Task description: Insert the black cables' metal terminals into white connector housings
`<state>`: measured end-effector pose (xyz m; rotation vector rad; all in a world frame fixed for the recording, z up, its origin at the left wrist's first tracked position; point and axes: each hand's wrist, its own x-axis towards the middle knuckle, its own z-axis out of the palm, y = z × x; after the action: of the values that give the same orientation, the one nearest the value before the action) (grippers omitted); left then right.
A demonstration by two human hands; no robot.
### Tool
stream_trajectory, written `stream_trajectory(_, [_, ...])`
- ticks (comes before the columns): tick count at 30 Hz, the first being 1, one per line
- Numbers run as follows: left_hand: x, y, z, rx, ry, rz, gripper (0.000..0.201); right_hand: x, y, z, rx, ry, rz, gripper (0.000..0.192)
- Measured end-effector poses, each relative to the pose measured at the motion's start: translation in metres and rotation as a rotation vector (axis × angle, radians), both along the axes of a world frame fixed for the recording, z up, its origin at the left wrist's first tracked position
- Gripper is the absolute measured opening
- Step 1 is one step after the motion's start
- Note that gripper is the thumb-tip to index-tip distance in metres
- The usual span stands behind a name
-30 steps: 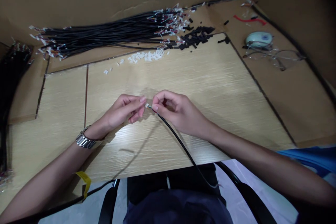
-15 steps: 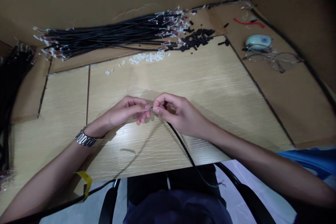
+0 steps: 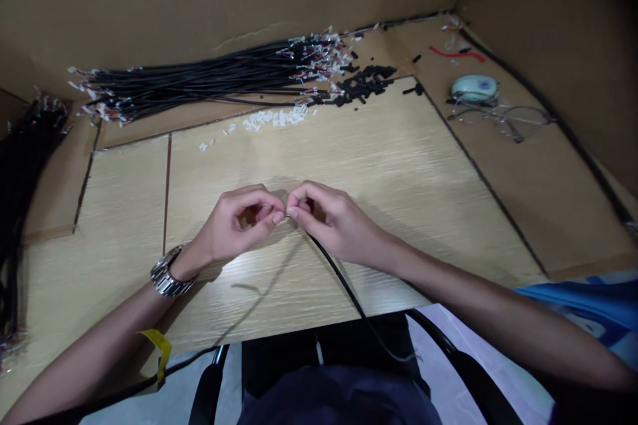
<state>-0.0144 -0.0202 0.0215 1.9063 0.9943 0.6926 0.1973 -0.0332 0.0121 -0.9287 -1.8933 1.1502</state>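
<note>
Thumb and forefinger of my left hand [image 3: 244, 222] pinch at the end of a black cable [image 3: 343, 282], where thin wires show faintly. My right hand [image 3: 333, 219] is closed in a pinch on the same cable, its fingertips almost touching the left ones. From under the right hand the cable runs down over the table's front edge, and its other end hangs above my lap. Exactly what sits between the left fingertips is too small to make out. A metal watch [image 3: 171, 272] is on my left wrist.
Bundled black cables [image 3: 199, 83] lie along the back, with another bundle [image 3: 30, 166] at far left. White connector housings [image 3: 276, 117] and short black sleeves [image 3: 366, 84] are piled before them. Eyeglasses [image 3: 523, 116], a pale rounded object [image 3: 473, 87] and a red strip [image 3: 457, 53] lie at right.
My left hand has turned and closed its fingers into a tighter pinch at the cable end. The right hand stays nearly in place, still pinching. The view has shifted slightly.
</note>
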Motion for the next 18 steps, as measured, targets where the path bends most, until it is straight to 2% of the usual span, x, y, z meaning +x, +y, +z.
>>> stream_trajectory(3, [0.002, 0.0, 0.002, -0.011, 0.005, 0.036, 0.01, -0.001, -0.001, 0.001, 0.11, -0.042, -0.03, 0.007])
stream_trajectory(6, [0.007, -0.005, 0.003, -0.137, -0.068, 0.112, 0.009, -0.004, -0.002, 0.0, 0.16, -0.049, -0.058, 0.006])
stream_trajectory(9, [0.011, -0.011, 0.005, -0.272, -0.137, 0.198, 0.014, -0.007, -0.005, -0.001, 0.144, -0.049, -0.102, 0.006])
stream_trajectory(12, [0.014, -0.015, 0.007, -0.336, -0.166, 0.238, 0.016, -0.01, -0.007, -0.003, 0.108, -0.038, -0.14, 0.007])
stream_trajectory(18, [0.016, -0.019, 0.006, -0.327, -0.176, 0.274, 0.016, -0.014, -0.008, -0.006, 0.039, -0.021, -0.218, 0.006])
